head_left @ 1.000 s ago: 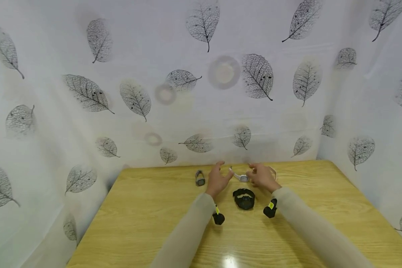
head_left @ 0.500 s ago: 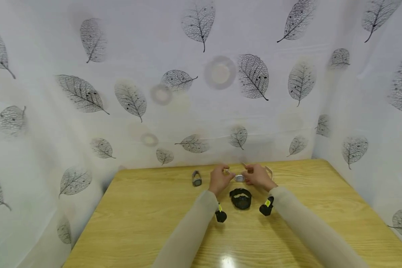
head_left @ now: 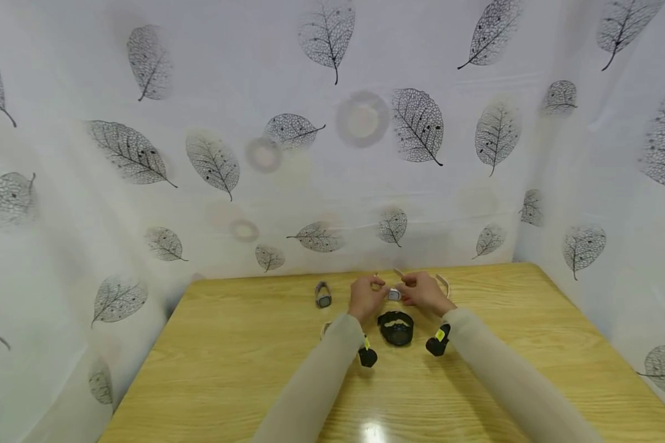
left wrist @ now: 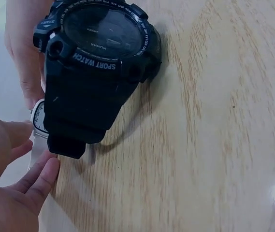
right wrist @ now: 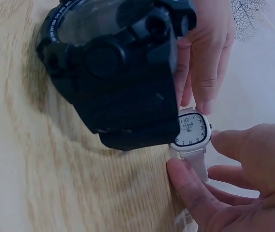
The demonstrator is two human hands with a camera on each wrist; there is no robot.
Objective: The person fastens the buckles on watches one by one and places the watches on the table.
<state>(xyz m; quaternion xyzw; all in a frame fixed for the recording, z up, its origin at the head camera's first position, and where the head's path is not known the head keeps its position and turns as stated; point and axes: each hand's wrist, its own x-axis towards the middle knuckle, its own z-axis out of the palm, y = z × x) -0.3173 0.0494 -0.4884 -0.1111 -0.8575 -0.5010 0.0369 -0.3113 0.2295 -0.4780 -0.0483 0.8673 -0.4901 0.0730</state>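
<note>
A white wristwatch (head_left: 394, 295) with a squarish dial lies between my two hands near the back of the table. My left hand (head_left: 366, 295) pinches one side of it, thumb at the case and fingertips along the strap (left wrist: 39, 147). From the other side my right hand (head_left: 424, 291) pinches it too, its thumb at the crown edge of the dial (right wrist: 190, 130). Just in front of both hands stands a black sport watch (head_left: 396, 334) with its strap looped. In both wrist views this black watch covers part of the white one.
A grey watch (head_left: 324, 296) stands left of my left hand. Behind my right hand shows a pale strap (head_left: 443, 284), mostly hidden. Another pale band (head_left: 324, 331) peeks out beside the left sleeve. A leaf-printed curtain (head_left: 360, 184) hangs along the wooden table's back edge.
My left hand has drawn in its fingers and moved closer to the white watch's case. My right hand stays at its side. The head view has shifted slightly, and a pale band now shows by the left sleeve.
</note>
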